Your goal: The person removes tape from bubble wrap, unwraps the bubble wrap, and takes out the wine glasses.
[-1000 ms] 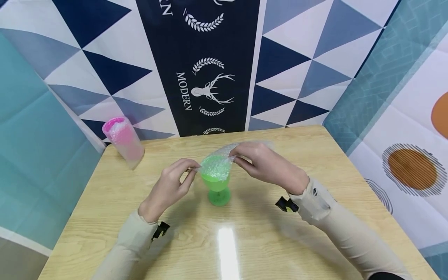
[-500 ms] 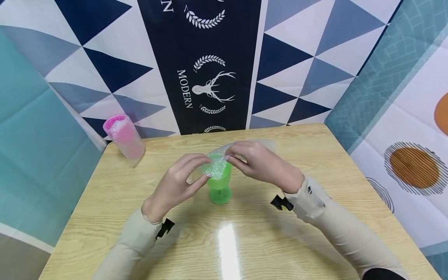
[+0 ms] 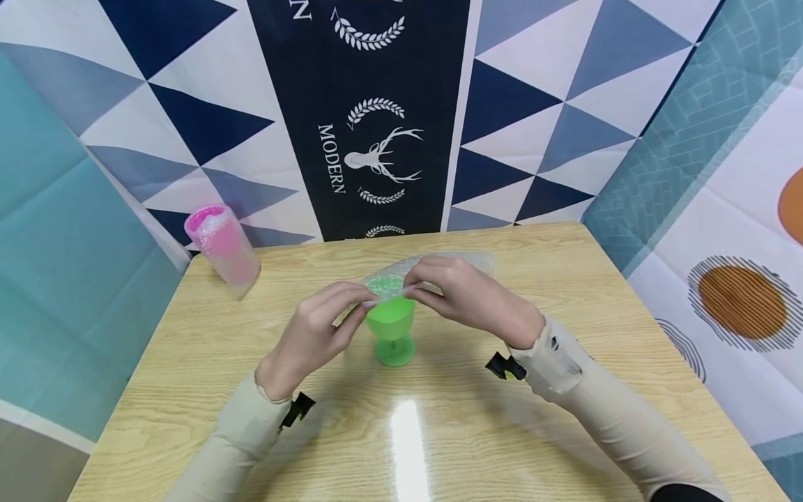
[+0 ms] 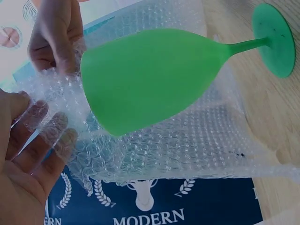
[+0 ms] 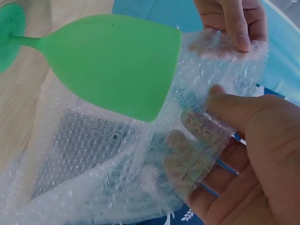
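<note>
A green goblet (image 3: 392, 318) stands upright on the table, its bowl, stem and round foot all showing in the left wrist view. Behind it and above its rim, a sheet of clear bubble wrap (image 4: 187, 136) stands up. My left hand (image 3: 316, 328) pinches the sheet's upper edge on the left between thumb and fingers. On the right, my right hand (image 3: 461, 293) pinches the same edge, its fingers showing through the plastic behind the sheet in the right wrist view. The edge passes close over the front of the goblet's mouth.
A pink cup (image 3: 219, 240) wrapped in bubble wrap stands at the table's far left corner. The wooden table (image 3: 489, 425) meets a patterned wall cloth (image 3: 389, 84) at its back edge. A light reflection lies on the wood in front.
My left hand let go of the bubble wrap's edge, shifted right and pinched it again closer to the right hand. The edge hanging over the goblet's front has been lifted toward the rim.
</note>
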### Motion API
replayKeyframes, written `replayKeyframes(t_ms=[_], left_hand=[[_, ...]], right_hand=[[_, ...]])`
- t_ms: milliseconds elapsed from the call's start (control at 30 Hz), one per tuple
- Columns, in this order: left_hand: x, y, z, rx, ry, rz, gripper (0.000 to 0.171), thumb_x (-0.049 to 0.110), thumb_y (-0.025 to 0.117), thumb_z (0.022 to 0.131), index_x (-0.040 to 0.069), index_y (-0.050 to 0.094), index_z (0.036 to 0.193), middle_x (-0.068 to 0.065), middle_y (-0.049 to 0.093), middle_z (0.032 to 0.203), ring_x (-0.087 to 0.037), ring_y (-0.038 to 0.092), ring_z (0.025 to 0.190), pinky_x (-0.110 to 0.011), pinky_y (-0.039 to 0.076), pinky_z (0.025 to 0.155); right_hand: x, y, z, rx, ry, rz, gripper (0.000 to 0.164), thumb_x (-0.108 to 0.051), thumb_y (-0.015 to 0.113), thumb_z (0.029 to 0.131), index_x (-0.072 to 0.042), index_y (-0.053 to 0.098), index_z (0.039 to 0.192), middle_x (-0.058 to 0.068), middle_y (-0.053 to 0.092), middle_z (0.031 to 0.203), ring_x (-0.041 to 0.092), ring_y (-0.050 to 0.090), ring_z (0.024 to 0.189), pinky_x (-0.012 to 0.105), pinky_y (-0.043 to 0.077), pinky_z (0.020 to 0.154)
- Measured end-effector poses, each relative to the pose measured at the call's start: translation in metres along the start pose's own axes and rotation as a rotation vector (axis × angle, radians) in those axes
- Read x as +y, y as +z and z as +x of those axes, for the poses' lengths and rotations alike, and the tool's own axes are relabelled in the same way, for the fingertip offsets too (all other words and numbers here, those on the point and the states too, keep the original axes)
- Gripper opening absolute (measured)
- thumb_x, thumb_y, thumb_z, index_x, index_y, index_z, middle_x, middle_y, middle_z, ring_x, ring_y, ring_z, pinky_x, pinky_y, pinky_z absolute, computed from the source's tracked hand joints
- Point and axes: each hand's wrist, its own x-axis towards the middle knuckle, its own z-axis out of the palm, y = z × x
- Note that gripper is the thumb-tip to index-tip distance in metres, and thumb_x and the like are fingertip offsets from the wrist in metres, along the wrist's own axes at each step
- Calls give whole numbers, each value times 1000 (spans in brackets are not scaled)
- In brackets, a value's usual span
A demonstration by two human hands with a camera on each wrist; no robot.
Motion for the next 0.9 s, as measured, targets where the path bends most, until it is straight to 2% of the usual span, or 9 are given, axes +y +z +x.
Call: replayKeyframes(t_ms=[200, 367, 433, 600, 700, 900], left_hand=[[-4, -4, -1, 54, 8, -16, 19, 15, 60, 105, 1, 72, 104, -9, 75, 98, -22, 74, 91, -26, 61, 88], [-9, -7, -3, 97, 30, 1, 23, 17, 59, 106, -1, 72, 102, -10, 76, 96, -21, 74, 87, -25, 61, 84], [-10, -10, -4, 109, 19, 8, 23, 18, 59, 106, 0, 72, 101, -10, 76, 94, -21, 74, 85, -24, 61, 81], [-12, -19, -6, 140, -28, 12, 10, 6, 66, 100, -1, 72, 100, -10, 76, 91, -21, 72, 79, -23, 60, 79], [-14, -23, -6, 155, -28, 20, 7, 2, 68, 97, -2, 73, 100, -11, 76, 91, -22, 73, 80, -23, 60, 81], [-16, -30, -9, 203, -17, 35, 21, 16, 63, 103, -2, 74, 99, -12, 76, 91, -21, 72, 78, -19, 59, 81]], right_hand=[[4, -2, -6, -46, 60, -31, 15, -3, 77, 91, -10, 73, 103, 0, 73, 99, 11, 69, 90, 31, 62, 76], [11, -3, -14, -40, 90, -86, 18, 1, 76, 90, -9, 73, 104, 1, 73, 101, 15, 71, 95, 32, 62, 80], [13, -4, -18, -33, 107, -93, 18, 2, 76, 90, -8, 73, 104, 2, 74, 102, 16, 71, 96, 33, 62, 82], [18, -5, -29, -33, 185, -99, 19, 4, 74, 91, -6, 73, 107, 6, 74, 106, 20, 72, 100, 37, 62, 85], [22, -5, -36, -39, 236, -118, 21, 3, 73, 91, -6, 72, 110, 7, 74, 108, 23, 72, 101, 39, 62, 86], [30, -2, -50, -59, 322, -178, 21, 3, 71, 92, -3, 71, 112, 11, 74, 109, 27, 72, 102, 43, 62, 86]])
